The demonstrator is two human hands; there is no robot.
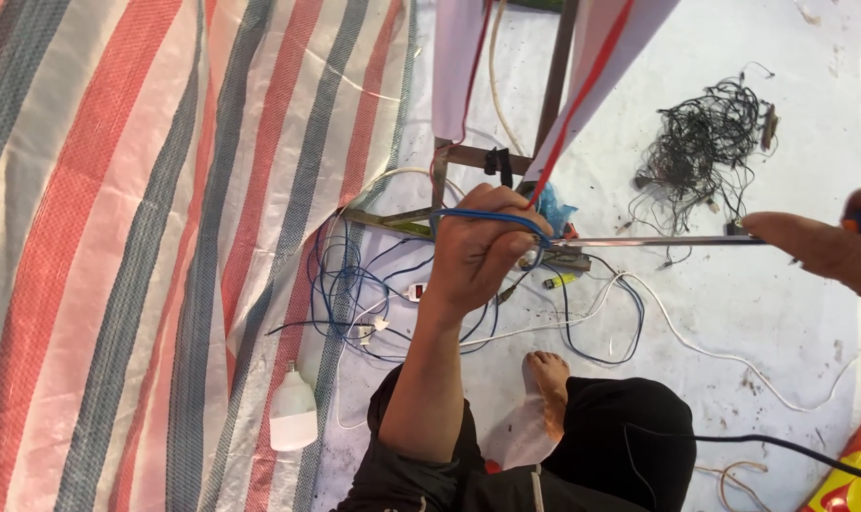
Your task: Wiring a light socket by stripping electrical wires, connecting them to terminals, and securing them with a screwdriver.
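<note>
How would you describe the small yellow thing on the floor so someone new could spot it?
Start at the left hand gripping the blue wire. Just below and right of it, among the loose blue and white wires on the pale floor, lies a short yellow object. It is the only bright yellow item there.

We wear black trousers (620,427) and a black top (402,479); our forearms are uncovered, and our one visible foot (547,379) is without a shoe.
</note>
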